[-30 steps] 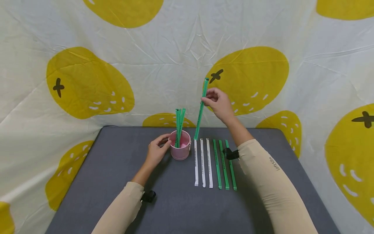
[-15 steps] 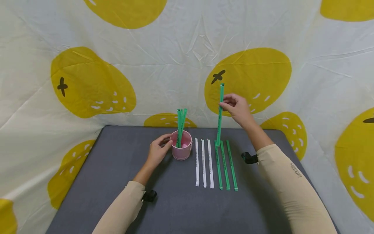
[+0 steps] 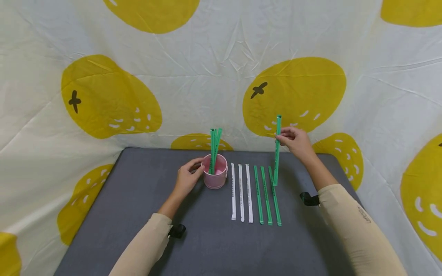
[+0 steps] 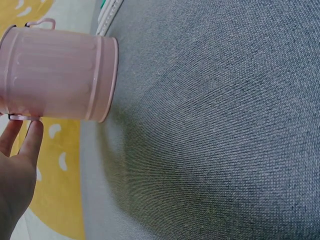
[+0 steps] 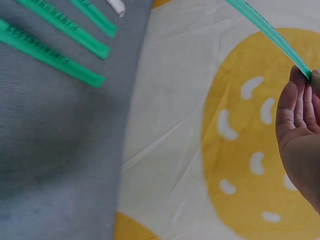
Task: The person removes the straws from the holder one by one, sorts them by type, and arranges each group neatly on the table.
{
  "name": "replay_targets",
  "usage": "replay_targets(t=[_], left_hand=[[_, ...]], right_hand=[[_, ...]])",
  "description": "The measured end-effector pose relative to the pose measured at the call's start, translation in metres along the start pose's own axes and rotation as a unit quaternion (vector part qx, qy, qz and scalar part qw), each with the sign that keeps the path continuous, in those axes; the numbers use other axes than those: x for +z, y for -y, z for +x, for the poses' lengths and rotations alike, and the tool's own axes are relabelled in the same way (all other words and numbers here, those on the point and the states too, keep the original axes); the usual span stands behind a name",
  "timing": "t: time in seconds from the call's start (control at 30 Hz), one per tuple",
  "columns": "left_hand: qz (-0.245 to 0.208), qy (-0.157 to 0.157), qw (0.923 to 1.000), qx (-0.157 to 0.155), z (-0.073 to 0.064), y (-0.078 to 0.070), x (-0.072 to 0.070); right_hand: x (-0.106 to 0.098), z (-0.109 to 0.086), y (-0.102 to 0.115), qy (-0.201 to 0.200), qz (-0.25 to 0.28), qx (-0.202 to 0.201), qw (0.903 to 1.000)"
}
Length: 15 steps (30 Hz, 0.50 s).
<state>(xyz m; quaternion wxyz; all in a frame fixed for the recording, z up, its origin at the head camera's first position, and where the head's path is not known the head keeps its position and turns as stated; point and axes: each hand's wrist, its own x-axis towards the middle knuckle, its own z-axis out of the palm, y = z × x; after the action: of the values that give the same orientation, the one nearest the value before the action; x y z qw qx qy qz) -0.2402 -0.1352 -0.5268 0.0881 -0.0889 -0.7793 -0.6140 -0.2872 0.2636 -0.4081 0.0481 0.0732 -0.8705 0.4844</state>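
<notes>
At the back, a big pale cloth (image 3: 203,57) with yellow fruit; in front, a grey table (image 3: 121,199); over that, the left hand (image 3: 186,178), with thumb and finger a little apart, touching the side of a pink pail (image 3: 215,182); cannot tell whether pinching; over to the right, the right hand (image 3: 297,142), with thumb and fingertips pinching the held green stick (image 3: 277,157) above its middle; in the pail, some standing green sticks (image 3: 212,153); right of the pail, three white sticks (image 3: 241,193) in a row, then three flat green sticks (image 3: 266,195); low end of the held one right by the third; touching or not, hard to tell; to do this well, probably best to move a bit more right, tip it down slowly, line it up with the row, leave a small gap and not bump the others; keep the pail still too; compared with half a second ago, a lower place, farther right, for stick and right hand; back then, low end by the first flat green one; no change seen in pail, left hand or row.
</notes>
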Motion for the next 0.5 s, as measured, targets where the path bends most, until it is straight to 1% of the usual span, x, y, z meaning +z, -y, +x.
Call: replay_targets(t=[0.1, 0.27, 0.33, 0.5], left_hand=[[0.001, 0.003, 1.0, 0.0, -0.001, -0.005, 0.0], [-0.002, 0.018, 0.9998, 0.009, -0.005, -0.025, -0.002], [-0.005, 0.021, 0.9997, 0.014, -0.006, -0.029, -0.003], [-0.009, 0.018, 0.9997, 0.012, -0.008, -0.03, -0.004]], right_hand=[[0.0, -0.008, -0.013, 0.004, 0.0, 0.011, 0.9999], [0.003, -0.019, -0.033, 0.007, -0.018, 0.03, 0.9994], [0.005, -0.023, -0.041, 0.007, -0.023, 0.036, 0.9991], [0.01, -0.033, -0.065, 0.02, -0.065, 0.055, 0.9962]])
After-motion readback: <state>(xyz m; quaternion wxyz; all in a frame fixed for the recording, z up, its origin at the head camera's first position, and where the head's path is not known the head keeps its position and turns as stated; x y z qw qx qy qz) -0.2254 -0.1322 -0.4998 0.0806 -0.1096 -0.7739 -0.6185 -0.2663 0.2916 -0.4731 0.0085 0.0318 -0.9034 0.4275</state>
